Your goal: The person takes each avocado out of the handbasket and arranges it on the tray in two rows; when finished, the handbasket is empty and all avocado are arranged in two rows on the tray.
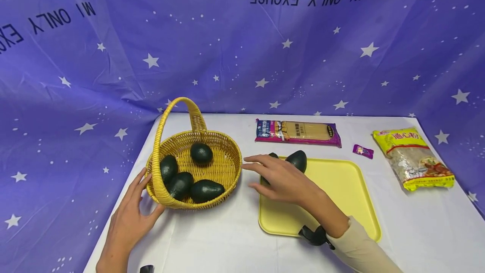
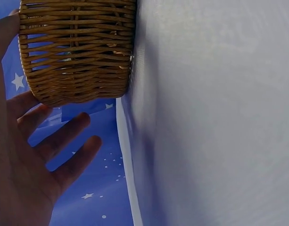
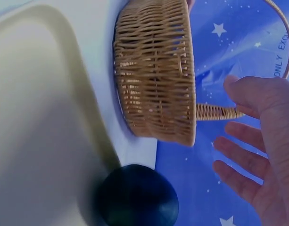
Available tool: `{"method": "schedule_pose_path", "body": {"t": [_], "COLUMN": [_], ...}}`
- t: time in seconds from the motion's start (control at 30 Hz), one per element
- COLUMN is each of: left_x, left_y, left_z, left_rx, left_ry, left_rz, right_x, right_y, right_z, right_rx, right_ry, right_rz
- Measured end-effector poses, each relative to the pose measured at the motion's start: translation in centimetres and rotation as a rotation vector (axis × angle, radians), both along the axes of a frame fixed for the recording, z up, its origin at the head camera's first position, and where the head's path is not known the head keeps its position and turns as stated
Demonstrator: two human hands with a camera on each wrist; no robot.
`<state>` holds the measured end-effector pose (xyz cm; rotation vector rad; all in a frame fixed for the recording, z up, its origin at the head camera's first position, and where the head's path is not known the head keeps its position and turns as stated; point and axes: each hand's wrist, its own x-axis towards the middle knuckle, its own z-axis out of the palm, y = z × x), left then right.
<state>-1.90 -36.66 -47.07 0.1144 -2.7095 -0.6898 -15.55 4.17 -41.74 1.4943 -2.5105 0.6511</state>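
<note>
A yellow wicker basket (image 1: pixel 223 177) with a tall handle holds several dark green avocados (image 1: pixel 201 153). My left hand (image 1: pixel 126 214) is spread against the basket's left side, with thumb and fingertips at the rim. In the left wrist view its other fingers stretch out loosely beside the wicker. My right hand (image 1: pixel 282 179) hovers palm down over the left edge of a yellow tray (image 1: pixel 341 193), fingers pointing at the basket and holding nothing. One avocado (image 1: pixel 297 160) sits at the tray's back edge. A second avocado (image 1: pixel 273 155) is mostly hidden under the right hand.
Behind the tray lies a purple pack of noodles (image 1: pixel 299 133). A small purple packet (image 1: pixel 363 151) is to its right, and a yellow bag of pasta (image 1: pixel 414 159) lies at the table's right side. A blue starry cloth (image 1: pixel 242 54) hangs behind the white table.
</note>
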Motion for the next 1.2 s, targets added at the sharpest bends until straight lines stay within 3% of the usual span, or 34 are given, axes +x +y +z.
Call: {"method": "schedule_pose_path", "body": {"t": [0.43,0.63,1.2], "left_x": [0.2,0.4,-0.1], "left_y": [-0.1,0.0,-0.1], "left_z": [0.0,0.0,-0.7], "left_rx": [0.015,0.038,0.093], "left_ry": [-0.009,-0.005,0.049], "left_rz": [0.019,0.009,-0.044], "right_x": [0.2,0.4,0.6], "right_y": [-3.8,-5.7,-9.1], "right_z": [0.5,0.0,-0.9], "right_rx": [-0.011,-0.005,0.111], "right_ry": [0.051,0.059,-0.02], "right_rz": [0.091,0.144,0.155]}}
